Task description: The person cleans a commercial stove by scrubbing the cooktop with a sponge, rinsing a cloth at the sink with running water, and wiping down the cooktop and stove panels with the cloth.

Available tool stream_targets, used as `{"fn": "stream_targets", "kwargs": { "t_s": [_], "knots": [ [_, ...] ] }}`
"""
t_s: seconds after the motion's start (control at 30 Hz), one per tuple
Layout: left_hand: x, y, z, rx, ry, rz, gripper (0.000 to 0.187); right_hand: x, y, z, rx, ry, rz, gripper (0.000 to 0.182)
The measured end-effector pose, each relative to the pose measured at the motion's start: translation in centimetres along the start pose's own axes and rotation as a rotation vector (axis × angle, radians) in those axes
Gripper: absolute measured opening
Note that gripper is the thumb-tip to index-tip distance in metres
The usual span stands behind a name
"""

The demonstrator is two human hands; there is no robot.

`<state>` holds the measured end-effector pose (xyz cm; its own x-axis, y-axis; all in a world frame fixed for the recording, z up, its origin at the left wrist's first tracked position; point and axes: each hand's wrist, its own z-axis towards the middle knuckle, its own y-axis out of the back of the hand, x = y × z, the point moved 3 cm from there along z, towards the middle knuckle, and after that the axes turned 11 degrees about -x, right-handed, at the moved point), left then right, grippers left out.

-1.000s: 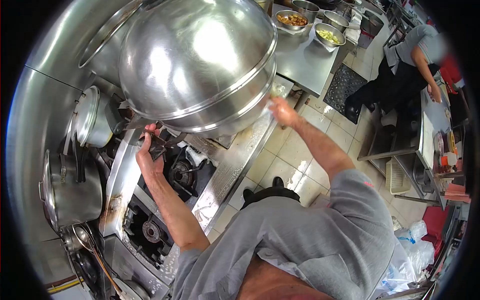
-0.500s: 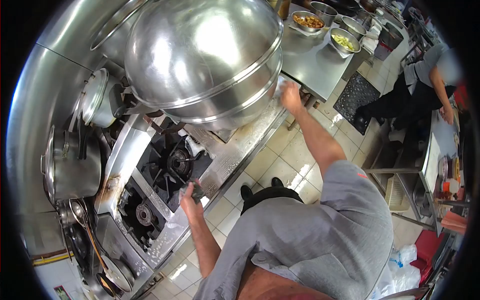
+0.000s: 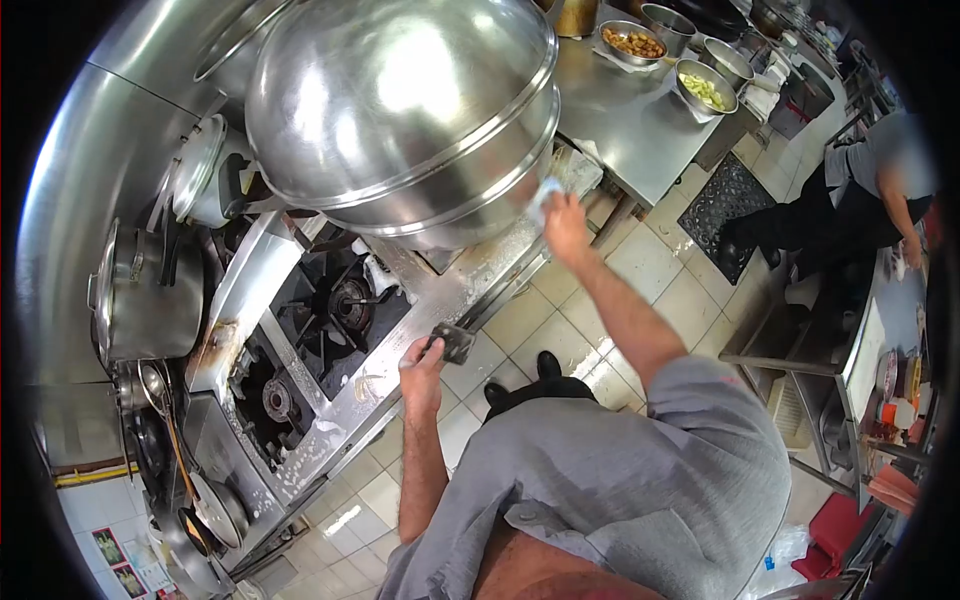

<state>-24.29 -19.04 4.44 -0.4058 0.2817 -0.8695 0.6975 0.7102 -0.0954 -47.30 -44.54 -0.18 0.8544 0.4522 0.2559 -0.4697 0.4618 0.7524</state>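
"Right, hands first. Grip?"

"Left hand (image 3: pixel 420 375): closed around a dark pad (image 3: pixel 453 343), out past the right edge of the stove (image 3: pixel 365 390). Right hand (image 3: pixel 566 228): fingers clamped on a pale cloth (image 3: pixel 544 198), farther off, close by the dome (image 3: pixel 400 110). Touching the metal? Cannot tell."

"Noted. Good handling, at a guess?"

"Bunch the cloth under the fingertips, no loose tail. Press flat, follow the curve of the dome, wrist loose. Hold the pad level and clear of the rim. Best with one hand working, the other well apart. Possibly slick steel, so light pressure, no leaning."

"In the way?"

"Mostly the dome: big, bulging over the far part of the stove, hiding plenty behind. Also a far burner (image 3: pixel 350 303) and a near burner (image 3: pixel 279 400), both with raised grates, easy to snag on. Flames? None visible."

"Rest, quickly."

"Far left, a lidded pot (image 3: pixel 203 172); nearer, a tall pot (image 3: pixel 150 300). Far right, a counter (image 3: pixel 640 140) with a bowl (image 3: pixel 716 108) of pale green pieces and a dish (image 3: pixel 640 63) of brown chunks. Right, on the floor, a black mat (image 3: pixel 730 215), and beyond, a person (image 3: pixel 830 205) at a bench."
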Motion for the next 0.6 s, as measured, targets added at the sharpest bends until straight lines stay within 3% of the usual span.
{"fn": "stream_targets", "kwargs": {
  "t_s": [0.13,0.2,0.27,0.3,0.37,0.4,0.47,0.6],
  "knots": [
    [0.2,-1.3,0.4,0.136,-0.084,-0.007,0.033,7.2,2.3,-5.1,0.175,0.069,0.236,0.027],
    [-0.1,-2.0,0.1,0.207,0.039,-0.205,0.03,10.4,3.0,-6.2,0.258,0.12,0.3,0.03],
    [0.4,-1.7,0.4,0.217,0.086,-0.255,0.03,13.4,5.0,-6.5,0.289,-0.377,0.859,0.037],
    [0.7,-1.6,0.6,0.229,0.136,-0.303,0.031,14.3,4.5,-6.8,0.292,-0.37,0.856,0.037],
    [0.3,-1.3,0.7,0.264,0.118,-0.362,0.031,16.4,2.5,-8.5,0.706,-0.78,1.66,0.043],
    [0.1,-1.1,0.7,0.299,0.101,-0.412,0.03,16.9,3.2,-8.6,0.716,-0.775,1.656,0.043],
    [0.0,-0.3,0.9,0.204,0.103,-0.485,0.025,18.9,5.5,-8.3,1.041,-1.086,1.97,0.045],
    [0.9,2.1,1.8,0.125,0.08,-0.531,0.026,22.0,6.8,-9.1,0.945,-0.932,1.745,0.052]
  ]
}}
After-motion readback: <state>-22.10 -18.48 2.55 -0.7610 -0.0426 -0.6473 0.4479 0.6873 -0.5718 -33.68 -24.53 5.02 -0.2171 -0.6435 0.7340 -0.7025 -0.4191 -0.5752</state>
